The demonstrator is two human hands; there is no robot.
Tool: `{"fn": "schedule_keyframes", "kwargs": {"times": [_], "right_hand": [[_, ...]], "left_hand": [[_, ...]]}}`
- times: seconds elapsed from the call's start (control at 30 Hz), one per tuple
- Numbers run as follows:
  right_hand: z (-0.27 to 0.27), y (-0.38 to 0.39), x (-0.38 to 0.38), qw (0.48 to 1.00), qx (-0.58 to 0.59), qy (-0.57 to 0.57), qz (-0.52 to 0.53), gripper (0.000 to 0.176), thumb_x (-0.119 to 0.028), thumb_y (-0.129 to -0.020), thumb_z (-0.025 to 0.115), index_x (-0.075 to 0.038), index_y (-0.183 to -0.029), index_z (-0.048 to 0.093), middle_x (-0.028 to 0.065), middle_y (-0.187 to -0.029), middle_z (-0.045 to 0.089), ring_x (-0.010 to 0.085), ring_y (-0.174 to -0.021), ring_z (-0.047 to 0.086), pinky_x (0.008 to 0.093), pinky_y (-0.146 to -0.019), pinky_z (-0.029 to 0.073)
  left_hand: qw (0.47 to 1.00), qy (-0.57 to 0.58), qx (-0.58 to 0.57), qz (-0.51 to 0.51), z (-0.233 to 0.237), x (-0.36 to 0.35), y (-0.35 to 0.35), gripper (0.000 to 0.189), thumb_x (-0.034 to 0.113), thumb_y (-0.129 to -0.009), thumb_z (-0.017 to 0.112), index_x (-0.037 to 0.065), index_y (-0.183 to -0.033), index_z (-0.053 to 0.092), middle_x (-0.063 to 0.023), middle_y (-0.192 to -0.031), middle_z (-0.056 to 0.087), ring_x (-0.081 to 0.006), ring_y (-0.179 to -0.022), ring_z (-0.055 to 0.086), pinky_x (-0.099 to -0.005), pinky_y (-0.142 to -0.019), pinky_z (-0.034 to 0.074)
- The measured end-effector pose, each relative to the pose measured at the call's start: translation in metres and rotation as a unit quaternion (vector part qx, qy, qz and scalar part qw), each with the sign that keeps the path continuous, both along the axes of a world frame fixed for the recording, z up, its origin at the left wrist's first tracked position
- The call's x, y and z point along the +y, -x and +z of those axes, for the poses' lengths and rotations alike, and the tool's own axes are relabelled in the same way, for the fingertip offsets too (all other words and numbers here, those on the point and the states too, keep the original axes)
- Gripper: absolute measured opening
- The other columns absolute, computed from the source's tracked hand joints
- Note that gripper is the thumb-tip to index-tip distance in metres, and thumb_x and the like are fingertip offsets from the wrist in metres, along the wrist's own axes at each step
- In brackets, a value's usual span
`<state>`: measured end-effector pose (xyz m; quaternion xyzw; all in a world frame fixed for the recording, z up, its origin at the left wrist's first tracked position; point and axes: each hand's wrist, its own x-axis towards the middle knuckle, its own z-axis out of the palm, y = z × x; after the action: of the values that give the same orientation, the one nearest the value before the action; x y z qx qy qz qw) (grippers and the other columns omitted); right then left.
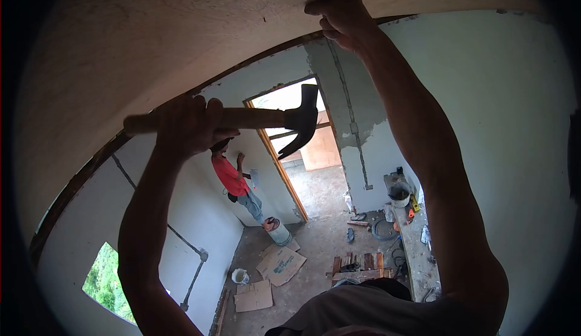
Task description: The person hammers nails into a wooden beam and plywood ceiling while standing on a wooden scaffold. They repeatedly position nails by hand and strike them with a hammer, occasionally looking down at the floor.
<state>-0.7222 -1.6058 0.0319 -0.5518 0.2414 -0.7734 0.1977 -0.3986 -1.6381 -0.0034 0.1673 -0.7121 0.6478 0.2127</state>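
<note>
A claw hammer (254,118) lies level across the left and middle of the view, its metal head toward the right and its claw pointing down. My left hand (187,125) is wrapped round the wooden handle. Up against the plywood ceiling panel (181,27), my right hand (345,21) has its fingers bent and drawn together. Whatever those fingers hold, if anything, is too small and dark to make out. A small dark mark shows on the panel to the left of that hand.
A person in a red shirt (229,176) stands by the wall near an upturned bucket (278,233). Behind the hammer is a doorway (315,154). Cardboard (281,265) and wood pieces (363,263) lie on the floor. A bench (417,245) at right holds a bucket (399,194).
</note>
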Motion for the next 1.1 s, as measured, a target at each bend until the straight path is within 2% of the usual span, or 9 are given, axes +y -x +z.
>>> {"fn": "schedule_keyframes", "kwargs": {"times": [0.13, 0.37, 0.43, 0.67, 0.77, 0.9, 0.93, 1.03, 1.1], "right_hand": [[-0.002, 0.000, -0.002, 1.000, -0.004, -0.001, 0.007, 0.008, 0.003, -0.078, 0.062, 0.002, -0.081, 0.055, -0.0006, -0.052, 0.038, 0.0042, -0.037, 0.027, 0.0235, -0.033, 0.017], [0.000, 0.000, -0.004, 1.000, -0.011, 0.005, 0.010, 0.006, 0.003, -0.078, 0.062, 0.002, -0.081, 0.056, 0.0004, -0.052, 0.039, 0.0052, -0.036, 0.027, 0.0238, -0.033, 0.018], [-0.002, -0.001, -0.005, 1.000, -0.012, 0.011, 0.009, 0.006, 0.002, -0.078, 0.062, 0.002, -0.081, 0.056, 0.0003, -0.052, 0.039, 0.0053, -0.036, 0.027, 0.0238, -0.033, 0.018], [-0.003, 0.003, -0.009, 1.000, -0.015, -0.005, 0.005, 0.007, 0.002, -0.078, 0.062, 0.001, -0.080, 0.056, -0.0007, -0.051, 0.036, 0.0050, -0.036, 0.026, 0.0240, -0.034, 0.018], [-0.002, 0.002, -0.010, 1.000, -0.017, -0.002, 0.009, 0.008, 0.002, -0.078, 0.062, 0.001, -0.080, 0.055, -0.0013, -0.051, 0.035, 0.0048, -0.036, 0.025, 0.0241, -0.034, 0.018], [-0.002, 0.000, -0.008, 1.000, -0.017, 0.010, 0.019, 0.009, 0.001, -0.078, 0.062, 0.000, -0.079, 0.054, -0.0020, -0.051, 0.034, 0.0043, -0.037, 0.024, 0.0238, -0.034, 0.017], [-0.003, -0.001, -0.009, 0.999, -0.017, 0.012, 0.026, 0.009, 0.001, -0.078, 0.062, 0.000, -0.079, 0.054, -0.0022, -0.051, 0.034, 0.0042, -0.037, 0.024, 0.0237, -0.034, 0.017], [-0.004, 0.000, -0.010, 1.000, -0.018, -0.009, 0.010, 0.008, 0.002, -0.079, 0.062, 0.000, -0.080, 0.054, -0.0025, -0.051, 0.034, 0.0040, -0.037, 0.024, 0.0234, -0.035, 0.017], [-0.003, 0.000, -0.011, 1.000, -0.013, 0.006, 0.020, 0.008, 0.002, -0.078, 0.062, 0.000, -0.080, 0.054, -0.0025, -0.051, 0.034, 0.0040, -0.037, 0.024, 0.0233, -0.035, 0.017]], "left_hand": [[0.979, -0.038, 0.165, 0.109, 0.021, 0.007, 0.016, 0.048, 0.055, -0.082, 0.057, 0.008, -0.086, 0.051, -0.0103, -0.067, 0.057, -0.0243, -0.059, 0.063, -0.0384, -0.047, 0.051], [0.997, 0.007, -0.041, -0.057, -0.004, -0.002, 0.001, 0.051, 0.057, -0.078, 0.060, 0.008, -0.086, 0.052, -0.0101, -0.066, 0.057, -0.0255, -0.059, 0.063, -0.0408, -0.050, 0.051], [0.977, -0.056, 0.198, 0.049, 0.013, 0.002, 0.008, 0.050, 0.057, -0.078, 0.060, 0.008, -0.083, 0.050, -0.0100, -0.065, 0.057, -0.0268, -0.059, 0.063, -0.0415, -0.050, 0.051], [0.998, 0.031, -0.031, -0.046, -0.008, -0.008, 0.000, 0.048, 0.055, -0.083, 0.056, 0.008, -0.083, 0.049, -0.0097, -0.064, 0.057, -0.0236, -0.058, 0.063, -0.0373, -0.046, 0.051], [0.991, -0.016, 0.105, 0.086, 0.009, -0.006, -0.003, 0.046, 0.053, -0.083, 0.057, 0.008, -0.084, 0.050, -0.0108, -0.065, 0.057, -0.0239, -0.057, 0.062, -0.0374, -0.046, 0.050], [0.965, -0.128, 0.216, 0.080, -0.009, 0.000, 0.018, 0.039, 0.043, -0.081, 0.064, 0.007, -0.085, 0.050, -0.0122, -0.070, 0.057, -0.0294, -0.066, 0.061, -0.0400, -0.054, 0.050], [0.990, -0.033, 0.131, -0.036, -0.013, 0.000, 0.013, 0.042, 0.047, -0.080, 0.063, 0.007, -0.086, 0.050, -0.0122, -0.071, 0.057, -0.0291, -0.066, 0.062, -0.0394, -0.053, 0.050], [0.999, 0.008, -0.013, -0.047, -0.011, -0.006, 0.001, 0.044, 0.050, -0.080, 0.062, 0.008, -0.087, 0.050, -0.0120, -0.071, 0.056, -0.0296, -0.065, 0.061, -0.0409, -0.052, 0.048], [0.998, 0.023, 0.065, -0.014, 0.004, -0.011, 0.001, 0.052, 0.059, -0.076, 0.060, 0.008, -0.082, 0.049, -0.0081, -0.061, 0.054, -0.0251, -0.053, 0.060, -0.0409, -0.047, 0.049]]}}
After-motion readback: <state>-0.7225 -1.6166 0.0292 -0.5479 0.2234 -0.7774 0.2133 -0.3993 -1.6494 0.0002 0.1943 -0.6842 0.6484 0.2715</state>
